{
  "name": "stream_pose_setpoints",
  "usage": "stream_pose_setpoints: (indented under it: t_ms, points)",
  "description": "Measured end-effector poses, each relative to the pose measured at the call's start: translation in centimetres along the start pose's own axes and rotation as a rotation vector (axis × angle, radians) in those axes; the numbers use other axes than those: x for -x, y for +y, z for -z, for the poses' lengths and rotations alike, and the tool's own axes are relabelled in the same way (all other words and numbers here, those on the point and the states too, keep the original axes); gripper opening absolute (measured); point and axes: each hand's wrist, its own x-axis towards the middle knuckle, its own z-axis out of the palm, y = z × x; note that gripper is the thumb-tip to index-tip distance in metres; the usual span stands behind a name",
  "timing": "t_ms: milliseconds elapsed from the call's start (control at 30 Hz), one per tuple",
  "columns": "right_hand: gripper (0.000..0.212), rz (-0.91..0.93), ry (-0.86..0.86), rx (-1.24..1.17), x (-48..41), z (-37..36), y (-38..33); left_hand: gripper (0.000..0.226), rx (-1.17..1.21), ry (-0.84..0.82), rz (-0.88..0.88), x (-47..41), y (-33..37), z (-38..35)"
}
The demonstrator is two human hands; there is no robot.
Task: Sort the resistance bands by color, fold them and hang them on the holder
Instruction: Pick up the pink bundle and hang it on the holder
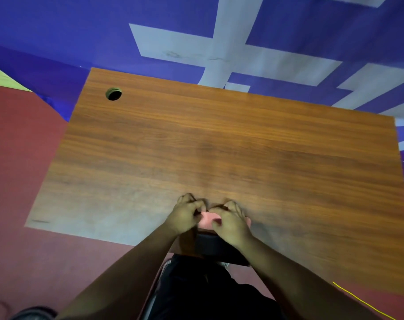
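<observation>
A brown wood-grain counter (219,139) fills the centre, with a round cable hole (113,94) at 10 o'clock, red floor (23,158) at 8 o'clock and a blue-and-white sheet (219,42) at 12 o'clock.

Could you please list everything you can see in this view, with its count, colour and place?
table: one, brown wood grain, fills the middle of the view
cable hole: one, dark, far left corner of the table
pink resistance band: one, pink, near edge of the table between the hands, mostly covered
black object: one, black, at the table's near edge just below the hands; too blurred to identify
purple mat: one, purple with white stripes, beyond the table
red floor: one area, red, left of the table
yellow cord: one, thin, on the floor at lower right
trousers: dark, bottom centre
left hand: fingers curled on the pink band
right hand: fingers curled on the pink band
</observation>
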Motion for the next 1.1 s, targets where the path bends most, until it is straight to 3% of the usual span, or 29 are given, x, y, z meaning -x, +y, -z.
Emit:
stream_pose_setpoints:
  t_ms: [233,400,633,967,1100]
  points:
    - [0.023,0.155,0.133,-0.056,-0.6,-0.4,0.0,0.021,0.059,0.050,-0.043,0.4,0.5,0.6]
    - [0.010,0.181,0.123,-0.162,-0.8,1.9,-0.6,0.019,0.076,0.055,-0.065,0.2,2.5,2.3]
    - [0.021,0.162,-0.044,-0.537,0.5,12.4,-1.9,0.014,0.285,-0.079,-0.186,0.1,8.6,9.1]
    - [0.014,0.312,0.077,-0.669,5.9,28.9,-3.4,0.011,0.340,-0.061,-0.409,1.8,21.7,19.7]
    - [0.019,0.336,0.149,-0.874,8.2,34.2,-3.6,0.021,0.252,-0.037,-0.501,3.1,26.6,22.5]
